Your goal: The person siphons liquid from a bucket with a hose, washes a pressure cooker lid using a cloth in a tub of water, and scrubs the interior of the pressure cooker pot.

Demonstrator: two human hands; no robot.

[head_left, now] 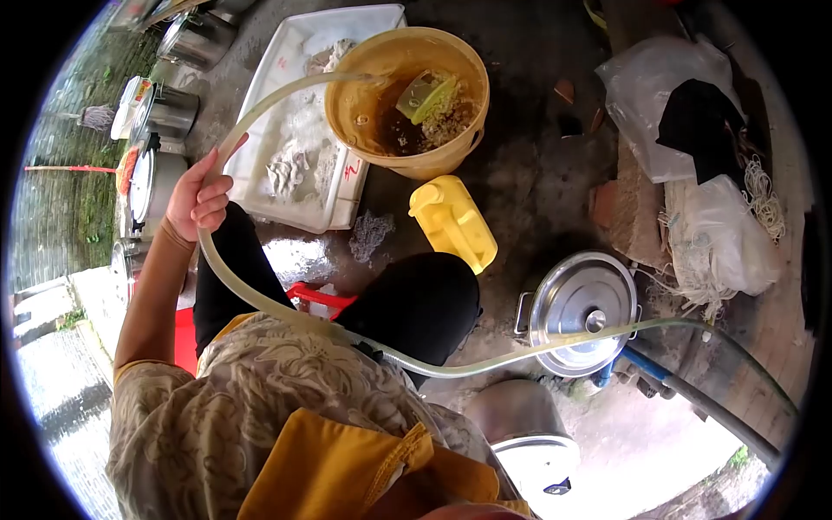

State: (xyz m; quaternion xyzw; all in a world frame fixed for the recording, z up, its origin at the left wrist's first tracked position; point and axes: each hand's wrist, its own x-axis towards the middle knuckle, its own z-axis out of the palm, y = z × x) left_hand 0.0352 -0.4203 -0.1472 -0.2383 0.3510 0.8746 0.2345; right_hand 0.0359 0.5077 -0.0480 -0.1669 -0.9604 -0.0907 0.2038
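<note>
- Gripping the clear hose [442, 373] in the left hand [198, 198], curling closely around it; not showing the right hand anywhere, so leaving its state unknown.
- Arching the hose up and ahead of that left hand, then bending away to its right, crossing the rim of the tan bucket [433, 165] and ending within the opening.
- Relying on this one visible hold, apparently: risking a flick of the end back out over the rim, with a loosening grip or the springy curve causing it.
- Trailing the remaining length below the hand, crossing the lap [416, 303] and passing over the lidded pot [563, 303] far to the right; inviting a snag or tug out there, possibly pulling the end loose.
- Bending tightly near the grip, perhaps: risking a kink from too hard a squeeze or too sharp a turn.
- Spotting a yellow-green container [427, 100] tilting inside the bucket, right of the hand; risking a knock or splash from a swinging hose end.
- Noting the white tub [341, 208] just ahead and right, holding crumpled cloth [288, 171]; risking drips there from a slipping end.
- Seeing the yellow jug [459, 225] resting near the bucket, farther right; risking a bump from a shifting knee.
</note>
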